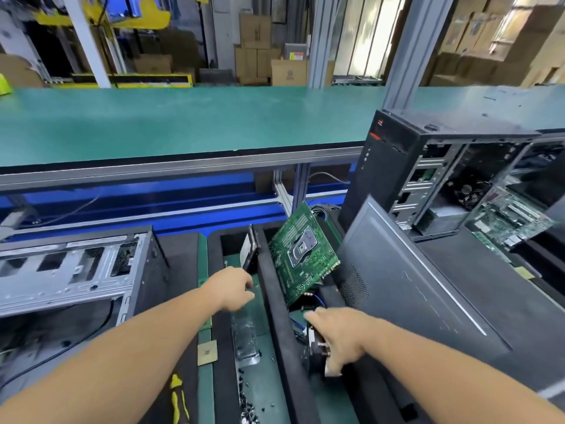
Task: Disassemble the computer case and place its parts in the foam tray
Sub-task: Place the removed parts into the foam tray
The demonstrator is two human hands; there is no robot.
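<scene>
Left hand (234, 289) pinches hard drive (251, 250), upright at 12 o'clock; right hand (339, 338) grips cooler (318, 347). Drive dense, shock-sensitive: hold edges.

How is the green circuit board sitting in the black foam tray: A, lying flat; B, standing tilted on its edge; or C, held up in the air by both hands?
B: the green circuit board stands tilted on its edge in the black foam tray, with neither hand on it.
</scene>
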